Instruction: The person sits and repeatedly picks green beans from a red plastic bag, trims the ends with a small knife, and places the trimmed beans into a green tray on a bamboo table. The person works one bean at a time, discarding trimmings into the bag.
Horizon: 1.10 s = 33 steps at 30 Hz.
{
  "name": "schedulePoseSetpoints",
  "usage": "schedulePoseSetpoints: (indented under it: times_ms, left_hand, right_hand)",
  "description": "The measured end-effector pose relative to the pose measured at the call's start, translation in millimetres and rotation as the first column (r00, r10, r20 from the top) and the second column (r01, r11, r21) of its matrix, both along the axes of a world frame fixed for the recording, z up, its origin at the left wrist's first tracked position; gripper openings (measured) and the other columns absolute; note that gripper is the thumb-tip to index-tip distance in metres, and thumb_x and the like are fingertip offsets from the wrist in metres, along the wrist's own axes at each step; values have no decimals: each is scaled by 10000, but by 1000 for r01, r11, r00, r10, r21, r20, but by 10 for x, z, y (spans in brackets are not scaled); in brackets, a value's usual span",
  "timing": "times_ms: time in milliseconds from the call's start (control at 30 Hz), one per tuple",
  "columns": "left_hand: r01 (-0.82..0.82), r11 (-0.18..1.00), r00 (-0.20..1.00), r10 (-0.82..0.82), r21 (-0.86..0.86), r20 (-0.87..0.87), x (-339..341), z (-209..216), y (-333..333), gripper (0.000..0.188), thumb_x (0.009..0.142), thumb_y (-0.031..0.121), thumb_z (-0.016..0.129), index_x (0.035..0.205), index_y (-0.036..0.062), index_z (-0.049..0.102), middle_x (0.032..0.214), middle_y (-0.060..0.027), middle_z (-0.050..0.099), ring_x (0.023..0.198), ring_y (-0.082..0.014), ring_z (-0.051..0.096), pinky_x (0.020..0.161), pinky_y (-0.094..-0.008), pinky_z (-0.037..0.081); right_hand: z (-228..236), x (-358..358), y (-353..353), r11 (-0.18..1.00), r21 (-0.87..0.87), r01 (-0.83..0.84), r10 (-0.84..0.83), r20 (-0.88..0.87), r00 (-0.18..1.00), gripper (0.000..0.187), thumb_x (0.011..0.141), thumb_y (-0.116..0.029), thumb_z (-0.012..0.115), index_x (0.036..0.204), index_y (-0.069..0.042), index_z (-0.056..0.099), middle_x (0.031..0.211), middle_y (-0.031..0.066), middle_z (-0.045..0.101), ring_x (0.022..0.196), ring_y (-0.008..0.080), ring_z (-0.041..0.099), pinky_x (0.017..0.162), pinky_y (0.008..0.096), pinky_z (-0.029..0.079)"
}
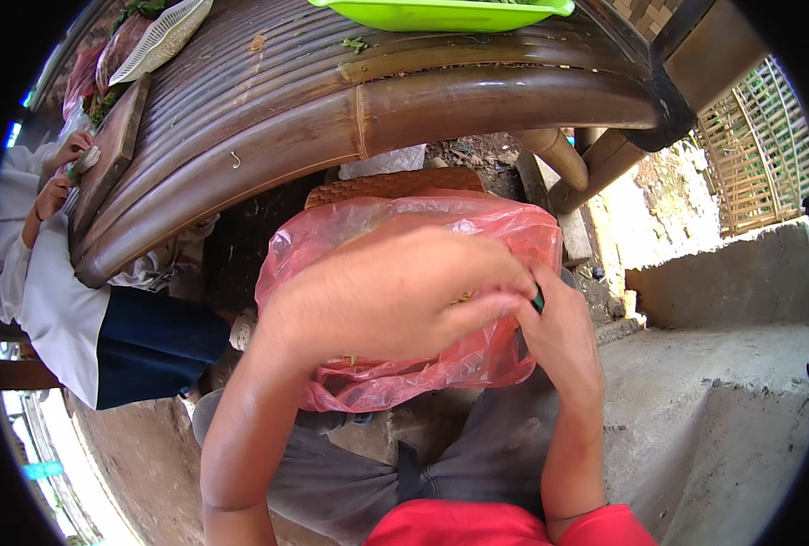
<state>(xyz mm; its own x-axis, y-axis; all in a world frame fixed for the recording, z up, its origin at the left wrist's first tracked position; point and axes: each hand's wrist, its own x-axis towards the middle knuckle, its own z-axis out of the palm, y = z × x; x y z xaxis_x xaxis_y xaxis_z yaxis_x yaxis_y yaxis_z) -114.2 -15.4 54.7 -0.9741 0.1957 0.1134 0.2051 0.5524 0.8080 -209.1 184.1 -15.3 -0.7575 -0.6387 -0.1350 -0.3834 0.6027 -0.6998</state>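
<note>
A thin pink plastic bag (414,389) spreads wide over my lap, with a brown woven edge (395,185) showing behind it. My left hand (404,291), slightly blurred, reaches across the bag, its fingers pinched together at my right hand. At the bag's right side my right hand (557,332) is closed, with a small dark green piece (538,298) showing between thumb and fingers. The kind of that piece is hidden by the fingers. Most of the bag's inside lies behind my left hand and forearm.
A bamboo slat table (277,136) curves ahead, bearing a bright green tray (441,13) and a white basket (163,41). At left, another person's hands (59,182) work beside a wooden board (113,150). A concrete ledge (696,364) stands at right.
</note>
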Motion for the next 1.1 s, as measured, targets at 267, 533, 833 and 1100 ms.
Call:
schedulePoseSetpoints:
  times_ms: [267, 533, 833, 1100]
  left_hand:
    - [-186, 772, 908, 372, -608, 195, -221, -1056, 17, 267, 918, 76, 597, 1168, 24, 673, 1190, -188, 666, 1114, -389, 636, 936, -457, 519]
    - [-68, 874, 957, 193, -480, 215, -377, -1271, -134, 308, 893, 110, 661, 1192, 39, 665, 1171, -183, 671, 1110, -379, 642, 975, -450, 498]
    - [-150, 867, 953, 255, -476, 162, -233, -1204, -57, 311, 846, 154, 738, 1130, 39, 679, 1083, -155, 713, 1069, -348, 667, 936, -450, 517]
    - [-326, 842, 875, 441, -429, 201, -140, -1252, 52, 265, 867, 188, 724, 1075, 26, 696, 1043, -166, 728, 1010, -347, 689, 906, -443, 521]
  right_hand:
    - [-119, -36, -16, 990, -119, 81, -80, 16, 997, 454, 955, -188, 697, 1330, 45, 593, 1251, 252, 679, 1166, 331, 675, 992, 374, 499]
    - [-158, -69, 44, 967, -239, 85, -98, -43, 994, 403, 951, -217, 704, 1291, -21, 613, 1090, 252, 701, 1028, 427, 678, 850, 432, 528]
    - [-208, -29, 15, 978, -196, 65, -81, -78, 994, 397, 954, -226, 699, 1277, -12, 612, 1083, 251, 701, 1016, 429, 679, 850, 438, 527]
    - [-234, -36, 24, 985, -160, 60, -72, -71, 995, 394, 955, -212, 697, 1282, -10, 609, 1099, 254, 699, 1020, 421, 680, 851, 426, 528]
